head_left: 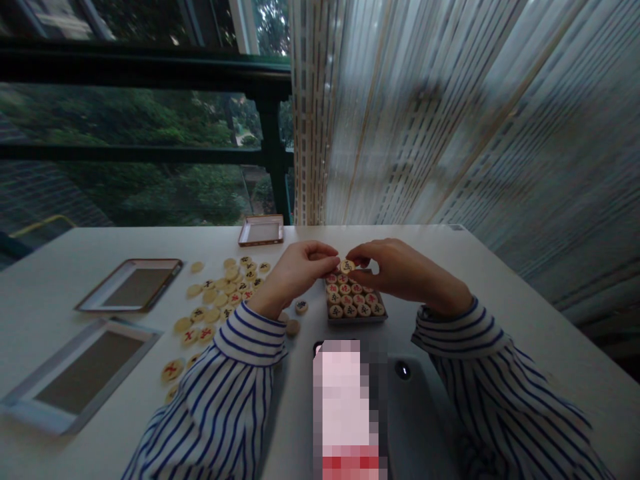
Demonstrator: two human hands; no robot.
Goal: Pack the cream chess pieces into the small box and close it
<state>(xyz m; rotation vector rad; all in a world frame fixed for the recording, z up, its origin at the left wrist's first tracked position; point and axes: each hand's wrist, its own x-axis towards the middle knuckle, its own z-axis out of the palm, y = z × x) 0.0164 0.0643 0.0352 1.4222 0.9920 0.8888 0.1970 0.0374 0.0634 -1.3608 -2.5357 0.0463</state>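
A round Chinese chess piece (347, 267) with a black character faces up between the thumb and fingers of my right hand (400, 270), over the far part of a small box. My left hand (305, 270) is closed in a pinch just left of that piece; what its fingertips hold, if anything, is hidden. Below both hands stands the box (357, 320), filled with rows of chess pieces (355, 300) bearing red and black characters. Its far end is partly covered by my hands. Loose chess pieces (215, 300) lie scattered beside my left forearm, some face up, others plain side up.
Left of the loose pieces lie a brown-rimmed tray or lid (133, 287) and a silver-rimmed one (85, 373). A smaller brown-rimmed one (261, 231) sits at the table's (505, 320) far edge. A phone-like dark device (420, 400) and a pixelated item (345, 400) are in front.
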